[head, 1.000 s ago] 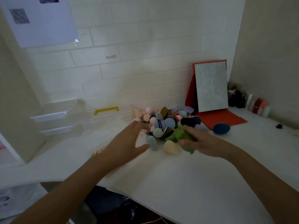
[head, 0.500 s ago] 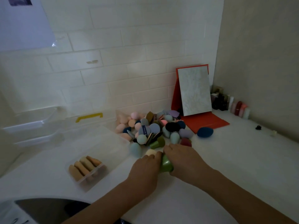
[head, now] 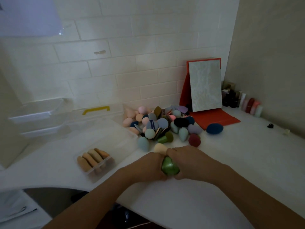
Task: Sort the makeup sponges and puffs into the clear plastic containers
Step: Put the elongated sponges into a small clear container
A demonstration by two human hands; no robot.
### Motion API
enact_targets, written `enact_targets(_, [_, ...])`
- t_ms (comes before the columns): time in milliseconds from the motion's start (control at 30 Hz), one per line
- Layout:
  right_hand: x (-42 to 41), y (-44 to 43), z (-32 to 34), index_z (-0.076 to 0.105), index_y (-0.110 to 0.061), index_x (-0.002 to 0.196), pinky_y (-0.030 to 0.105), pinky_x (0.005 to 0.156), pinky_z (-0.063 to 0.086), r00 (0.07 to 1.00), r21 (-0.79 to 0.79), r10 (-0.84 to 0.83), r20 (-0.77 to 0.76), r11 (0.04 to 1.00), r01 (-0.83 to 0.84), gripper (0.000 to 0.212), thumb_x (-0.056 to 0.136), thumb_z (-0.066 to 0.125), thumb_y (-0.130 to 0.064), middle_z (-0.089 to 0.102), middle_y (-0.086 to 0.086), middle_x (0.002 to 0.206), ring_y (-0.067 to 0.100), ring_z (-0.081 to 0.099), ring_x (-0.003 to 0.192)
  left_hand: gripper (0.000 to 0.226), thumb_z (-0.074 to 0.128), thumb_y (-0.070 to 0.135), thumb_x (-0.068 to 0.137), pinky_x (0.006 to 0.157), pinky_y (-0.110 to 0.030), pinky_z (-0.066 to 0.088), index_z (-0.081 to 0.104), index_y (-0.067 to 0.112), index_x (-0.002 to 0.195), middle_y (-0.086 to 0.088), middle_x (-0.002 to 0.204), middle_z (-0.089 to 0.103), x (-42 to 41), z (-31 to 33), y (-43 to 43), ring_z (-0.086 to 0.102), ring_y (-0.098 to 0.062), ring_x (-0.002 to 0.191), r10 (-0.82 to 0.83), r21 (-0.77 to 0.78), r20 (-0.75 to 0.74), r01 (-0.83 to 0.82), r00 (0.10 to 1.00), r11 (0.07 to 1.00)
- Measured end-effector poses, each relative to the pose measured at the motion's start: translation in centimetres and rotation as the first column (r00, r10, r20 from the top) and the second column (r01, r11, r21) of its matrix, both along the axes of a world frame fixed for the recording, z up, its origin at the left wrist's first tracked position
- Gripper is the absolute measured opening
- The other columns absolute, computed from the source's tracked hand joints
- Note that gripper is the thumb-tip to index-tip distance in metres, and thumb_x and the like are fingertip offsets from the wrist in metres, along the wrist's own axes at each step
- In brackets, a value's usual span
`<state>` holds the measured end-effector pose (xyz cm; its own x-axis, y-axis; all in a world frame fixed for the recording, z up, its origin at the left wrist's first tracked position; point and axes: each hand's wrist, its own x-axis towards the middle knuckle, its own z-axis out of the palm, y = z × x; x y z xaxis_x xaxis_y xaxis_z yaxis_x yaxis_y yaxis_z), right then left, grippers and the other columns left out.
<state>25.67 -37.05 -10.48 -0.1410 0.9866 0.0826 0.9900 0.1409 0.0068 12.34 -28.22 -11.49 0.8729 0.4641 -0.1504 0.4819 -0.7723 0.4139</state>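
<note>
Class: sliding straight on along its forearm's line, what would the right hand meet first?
Most likely the peach sponge just beyond the fingertips of the right hand, which grips the green object with the left hand; depth is unclear.
</note>
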Motion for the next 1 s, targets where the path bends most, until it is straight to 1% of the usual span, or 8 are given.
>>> enact_targets(200, [0.5, 0.0, 0.3, 0.039, -0.023, 0.13, 0.025, 0.069, 0.041, 0.995, -0.084, 0.001, -0.096, 0.996, -0.009, 0.062, 0.078, 0.071, -0.035, 0.062, 0.001, 0.109, 0.017, 0.059, 0.093, 0.038, 0.069, 0.017, 0.077, 0.069, -0.015, 0.042, 0.057, 0.016, 0.113, -0.005, 0.106, 0.064, 0.3, 0.6, 0.9, 0.054, -0.011, 0.084, -0.044, -0.092, -0.072, 0.037, 0.996, 0.995])
enact_targets(367, [1.1, -0.2, 1.0, 0.047, -0.019, 0.12, 0.026, 0.068, 0.042, 0.995, -0.16, -0.03, -0.097, 0.987, 0.014, 0.05, 0.078, 0.071, -0.031, 0.062, 0.003, 0.105, 0.014, 0.053, 0.081, 0.041, 0.068, 0.017, 0.078, 0.081, -0.028, 0.048, 0.057, 0.014, 0.117, -0.008, 0.11, 0.064, 1.2, 0.6, 0.9, 0.06, -0.021, 0.096, -0.032, -0.075, -0.12, 0.023, 0.992, 0.997])
enact_targets(500, [1.8, -0.4, 0.2, 0.048, -0.015, 0.111, 0.028, 0.067, 0.037, 0.994, -0.1, -0.111, 0.022, 0.989, 0.113, 0.034, 0.081, 0.064, -0.019, 0.059, 0.005, 0.107, 0.018, 0.052, 0.084, 0.031, 0.063, 0.023, 0.082, 0.075, -0.028, 0.046, 0.058, 0.011, 0.111, -0.01, 0.106, 0.063, 2.9, -0.4, -0.3, 0.06, -0.023, 0.095, 0.029, 0.173, -0.076, -0.015, 0.997, 0.985])
enact_targets(567, [2.4, -0.3, -0.5, 0.046, -0.016, 0.114, 0.029, 0.072, 0.038, 0.989, -0.076, -0.148, -0.003, 0.986, 0.148, 0.034, 0.082, 0.06, -0.014, 0.057, 0.004, 0.113, 0.021, 0.056, 0.097, 0.03, 0.054, 0.024, 0.087, 0.072, -0.027, 0.04, 0.053, 0.013, 0.114, -0.007, 0.109, 0.062, 3.8, -1.3, -1.3, 0.059, -0.023, 0.099, 0.114, 0.382, -0.037, -0.091, 0.993, 0.92])
enact_targets(667, [3.0, 0.1, -0.9, 0.046, -0.018, 0.115, 0.028, 0.077, 0.041, 0.985, -0.053, -0.153, -0.075, 0.987, 0.149, 0.038, 0.081, 0.061, -0.013, 0.056, 0.001, 0.116, 0.02, 0.055, 0.104, 0.038, 0.045, 0.02, 0.091, 0.078, -0.03, 0.039, 0.04, 0.013, 0.128, -0.006, 0.119, 0.058, 4.9, -3.0, -2.2, 0.056, -0.024, 0.108, 0.208, 0.464, 0.017, -0.192, 0.978, 0.865])
enact_targets(733, [3.0, 0.3, -1.1, 0.046, -0.017, 0.113, 0.028, 0.071, 0.037, 0.987, -0.026, -0.152, -0.058, 0.988, 0.151, 0.035, 0.082, 0.06, -0.015, 0.057, 0.002, 0.114, 0.021, 0.056, 0.102, 0.04, 0.046, 0.02, 0.091, 0.081, -0.031, 0.042, 0.039, 0.013, 0.13, -0.007, 0.118, 0.058, 5.1, -3.1, -2.1, 0.056, -0.024, 0.108, 0.214, 0.464, 0.04, -0.208, 0.976, 0.861])
enact_targets(867, [2.6, 0.9, -1.6, 0.046, -0.014, 0.113, 0.027, 0.067, 0.031, 0.982, 0.02, -0.166, -0.085, 0.986, 0.168, 0.032, 0.084, 0.058, -0.011, 0.056, 0.005, 0.114, 0.022, 0.056, 0.101, 0.026, 0.05, 0.02, 0.089, 0.059, -0.018, 0.03, 0.055, 0.011, 0.112, -0.009, 0.107, 0.061, 5.0, -2.2, -0.5, 0.055, -0.024, 0.1, 0.129, 0.386, 0.061, -0.142, 0.99, 0.912])
enact_targets(1000, [3.0, 1.4, -2.2, 0.047, -0.012, 0.11, 0.028, 0.064, 0.034, 0.99, 0.111, -0.119, -0.07, 0.986, 0.126, 0.032, 0.081, 0.058, -0.004, 0.055, 0.006, 0.112, 0.023, 0.057, 0.097, 0.022, 0.059, 0.02, 0.083, 0.068, -0.026, 0.039, 0.061, 0.006, 0.101, -0.012, 0.099, 0.065, 4.7, -1.1, 0.7, 0.06, -0.025, 0.09, 0.066, 0.209, 0.062, -0.078, 0.996, 0.975])
